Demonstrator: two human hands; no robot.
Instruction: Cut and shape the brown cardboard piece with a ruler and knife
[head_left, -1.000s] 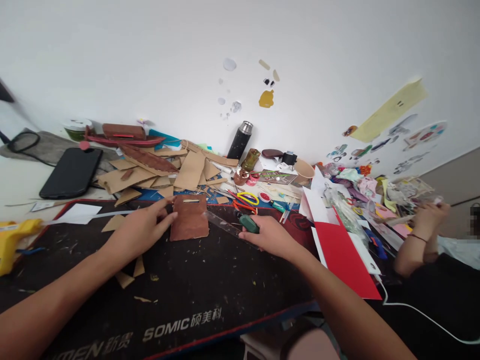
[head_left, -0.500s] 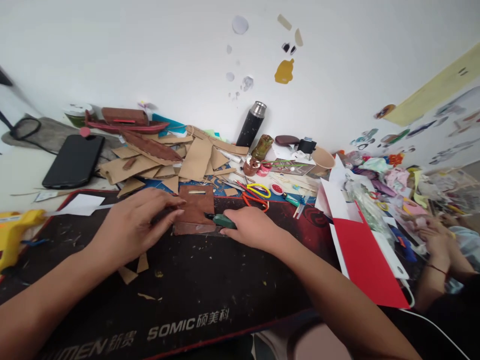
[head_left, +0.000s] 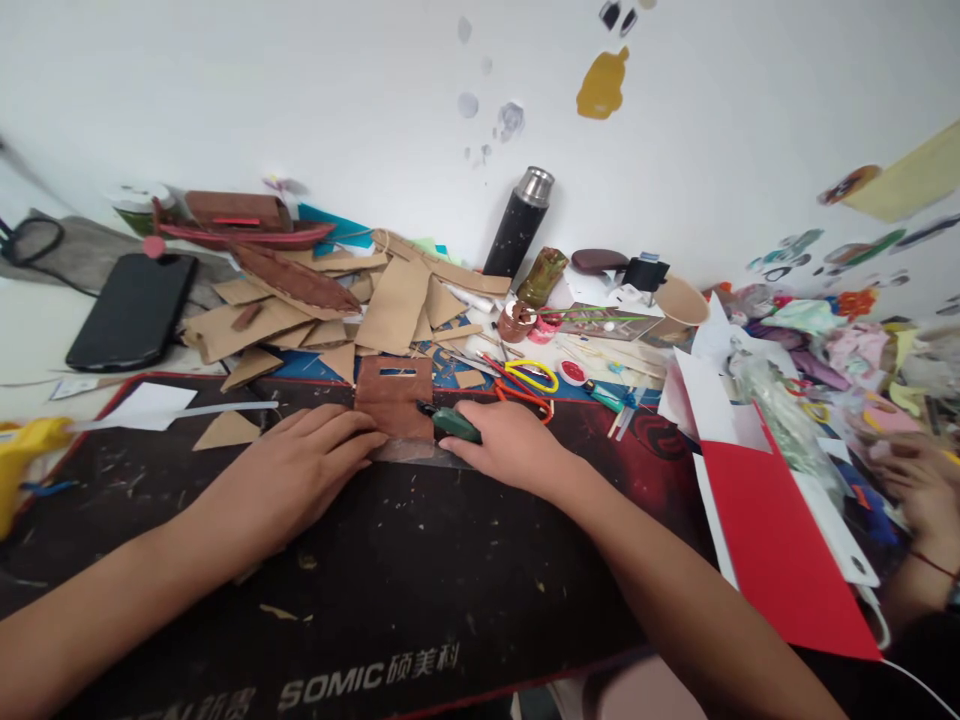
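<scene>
A flat brown-painted piece (head_left: 391, 403), with a thin slot cut through near its top, lies on the black desk mat (head_left: 450, 570). My right hand (head_left: 506, 445) is closed around a green-handled craft knife (head_left: 456, 424). Its dark tip touches or hovers at the piece's right edge; I cannot tell which. From the left, my left hand (head_left: 300, 455) presses down on the piece's lower left corner, its fingers stretched out and lying flat. A clear strip (head_left: 416, 452) shows along the lower edge of the piece.
Cardboard scraps (head_left: 390, 305) pile up behind the mat, beside a brown model boat (head_left: 247, 230). Scissors (head_left: 529, 378) and a black thermos (head_left: 519, 225) stand or lie farther right. A yellow glue gun (head_left: 26, 460) sits at left. Past a red sheet (head_left: 780, 540), another person's hand (head_left: 919, 475) shows.
My left hand has gone from raised, pinching fingers by the brown piece to lying flat on its lower left corner. The knife stays at the right edge. The camera view has shifted.
</scene>
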